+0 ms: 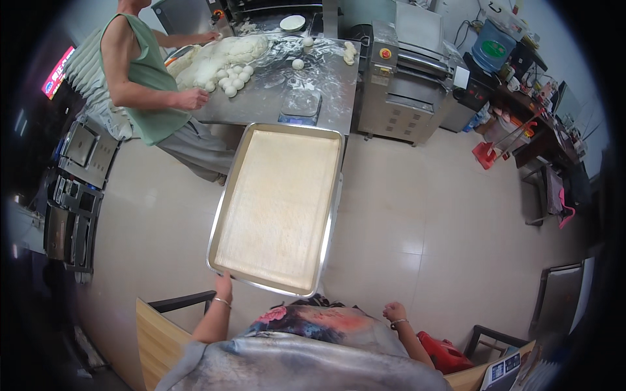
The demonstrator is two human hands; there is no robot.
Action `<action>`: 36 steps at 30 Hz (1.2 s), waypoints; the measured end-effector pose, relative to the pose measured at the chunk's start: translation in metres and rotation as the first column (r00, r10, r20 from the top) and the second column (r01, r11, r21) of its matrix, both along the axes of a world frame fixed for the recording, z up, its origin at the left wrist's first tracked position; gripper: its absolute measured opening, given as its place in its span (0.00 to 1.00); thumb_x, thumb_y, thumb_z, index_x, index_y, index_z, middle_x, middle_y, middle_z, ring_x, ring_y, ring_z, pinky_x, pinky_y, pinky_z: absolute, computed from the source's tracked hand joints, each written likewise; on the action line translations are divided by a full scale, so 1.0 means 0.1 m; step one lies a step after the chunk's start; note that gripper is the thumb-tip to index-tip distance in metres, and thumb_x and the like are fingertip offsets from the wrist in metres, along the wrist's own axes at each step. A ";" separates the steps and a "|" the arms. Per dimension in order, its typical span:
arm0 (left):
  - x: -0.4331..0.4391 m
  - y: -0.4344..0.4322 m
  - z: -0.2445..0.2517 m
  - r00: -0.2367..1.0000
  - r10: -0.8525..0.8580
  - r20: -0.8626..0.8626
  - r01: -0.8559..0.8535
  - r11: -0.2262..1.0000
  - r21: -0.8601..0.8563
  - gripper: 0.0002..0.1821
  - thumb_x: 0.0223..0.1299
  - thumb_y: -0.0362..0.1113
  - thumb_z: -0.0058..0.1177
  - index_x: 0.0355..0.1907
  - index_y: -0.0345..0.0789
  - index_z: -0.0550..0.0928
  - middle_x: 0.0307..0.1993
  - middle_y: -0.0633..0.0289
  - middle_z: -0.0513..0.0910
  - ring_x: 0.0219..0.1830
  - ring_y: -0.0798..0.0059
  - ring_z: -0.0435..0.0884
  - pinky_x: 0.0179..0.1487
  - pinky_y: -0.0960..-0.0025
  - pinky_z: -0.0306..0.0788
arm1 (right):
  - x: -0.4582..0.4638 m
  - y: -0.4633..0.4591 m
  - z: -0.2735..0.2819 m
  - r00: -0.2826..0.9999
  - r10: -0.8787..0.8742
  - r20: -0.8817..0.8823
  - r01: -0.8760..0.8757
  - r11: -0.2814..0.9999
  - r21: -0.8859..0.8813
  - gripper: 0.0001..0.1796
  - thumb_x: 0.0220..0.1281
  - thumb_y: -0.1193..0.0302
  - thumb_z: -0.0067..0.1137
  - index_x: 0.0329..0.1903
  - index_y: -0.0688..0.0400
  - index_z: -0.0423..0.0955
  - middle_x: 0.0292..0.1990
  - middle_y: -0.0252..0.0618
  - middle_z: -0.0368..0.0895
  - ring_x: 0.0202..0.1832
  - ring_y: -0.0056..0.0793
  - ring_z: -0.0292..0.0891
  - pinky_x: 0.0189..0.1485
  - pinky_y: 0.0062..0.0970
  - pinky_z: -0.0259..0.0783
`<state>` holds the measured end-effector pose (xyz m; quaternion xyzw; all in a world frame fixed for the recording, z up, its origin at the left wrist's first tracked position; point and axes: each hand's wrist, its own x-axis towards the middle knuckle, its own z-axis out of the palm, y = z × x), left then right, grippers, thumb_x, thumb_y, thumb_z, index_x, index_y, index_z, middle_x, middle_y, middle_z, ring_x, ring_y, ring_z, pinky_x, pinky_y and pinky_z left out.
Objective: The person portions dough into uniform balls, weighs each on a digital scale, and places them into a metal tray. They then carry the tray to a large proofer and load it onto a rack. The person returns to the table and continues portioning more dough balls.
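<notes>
A large rimmed metal baking tray [276, 210] with a pale lining lies before me, its far end beside the steel worktable. My left hand [224, 288] is at the tray's near left corner, fingers partly hidden beneath the rim; whether it grips is unclear. My right hand [394, 312] is off to the right of the tray, fingers curled, with nothing visible in it. On the worktable [332, 105] are a big mass of dough [234, 51], several round dough balls [234, 80] and a digital scale [301, 105] dusted with flour.
A co-worker [146, 78] stands at the worktable's left side, one hand near the dough. A steel dough-rolling machine [406, 83] is right of the table. Wooden tabletops [159, 342] flank me, with a red container [442, 352] at right. A red dustpan [484, 155] is farther off.
</notes>
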<state>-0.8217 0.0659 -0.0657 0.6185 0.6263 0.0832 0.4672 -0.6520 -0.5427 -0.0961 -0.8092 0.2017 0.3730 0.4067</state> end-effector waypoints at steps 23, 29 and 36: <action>1.12 -2.95 -0.31 0.695 0.716 -0.074 -0.672 0.682 0.287 0.14 0.65 0.37 0.47 0.45 0.26 0.77 0.31 0.53 0.78 0.28 0.65 0.77 0.33 0.64 0.71 | 6.26 -0.94 -0.79 0.902 0.331 0.277 -0.340 0.940 -0.018 0.09 0.72 0.74 0.48 0.41 0.65 0.77 0.25 0.42 0.82 0.26 0.29 0.81 0.29 0.30 0.78; 1.28 -3.03 -0.32 0.368 0.927 -0.072 -0.928 0.371 0.033 0.12 0.65 0.38 0.46 0.37 0.32 0.81 0.26 0.54 0.80 0.24 0.64 0.79 0.26 0.64 0.70 | 6.85 -0.07 -0.78 0.846 0.481 0.231 -0.495 0.869 0.002 0.08 0.71 0.74 0.50 0.41 0.64 0.77 0.26 0.40 0.82 0.26 0.27 0.80 0.29 0.27 0.78; 1.49 -2.93 -0.44 0.070 0.990 -0.126 -0.996 0.078 0.053 0.14 0.67 0.42 0.47 0.44 0.34 0.80 0.33 0.57 0.82 0.29 0.64 0.81 0.30 0.64 0.73 | 6.64 -0.12 -0.67 0.428 0.904 -0.006 -0.885 0.418 -0.207 0.11 0.57 0.66 0.59 0.35 0.59 0.84 0.30 0.41 0.87 0.37 0.37 0.86 0.42 0.36 0.79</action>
